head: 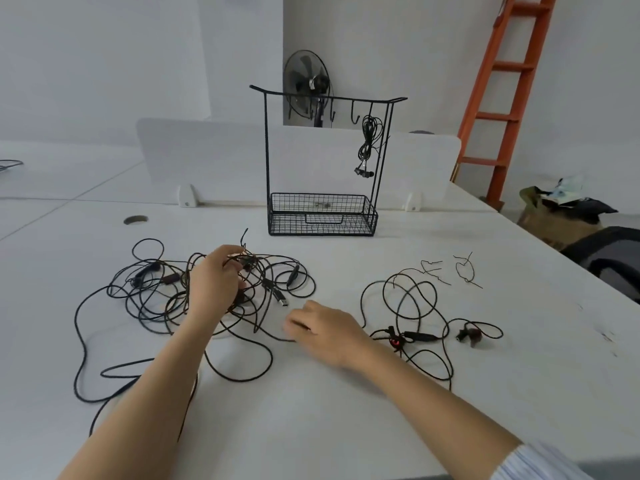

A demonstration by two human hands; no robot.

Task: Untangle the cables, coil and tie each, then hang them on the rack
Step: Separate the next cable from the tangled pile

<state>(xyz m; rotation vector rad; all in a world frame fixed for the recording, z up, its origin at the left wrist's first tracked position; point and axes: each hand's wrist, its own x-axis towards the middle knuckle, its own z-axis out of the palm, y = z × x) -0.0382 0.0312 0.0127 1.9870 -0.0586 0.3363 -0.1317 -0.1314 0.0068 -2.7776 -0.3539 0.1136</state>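
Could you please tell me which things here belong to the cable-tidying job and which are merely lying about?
Job: tangled cables, gripped by the left hand; loose earphone cable; wire ties; rack; coiled cable hung on it.
Lying about: fan; ladder; chair; bag.

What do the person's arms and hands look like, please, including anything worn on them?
Both forearms are bare. The left hand and right hand show no gloves, rings or watch. Only the right arm shows clothing: a pale, finely blue-striped sleeve ending near the elbow. No sleeve shows on the left arm.
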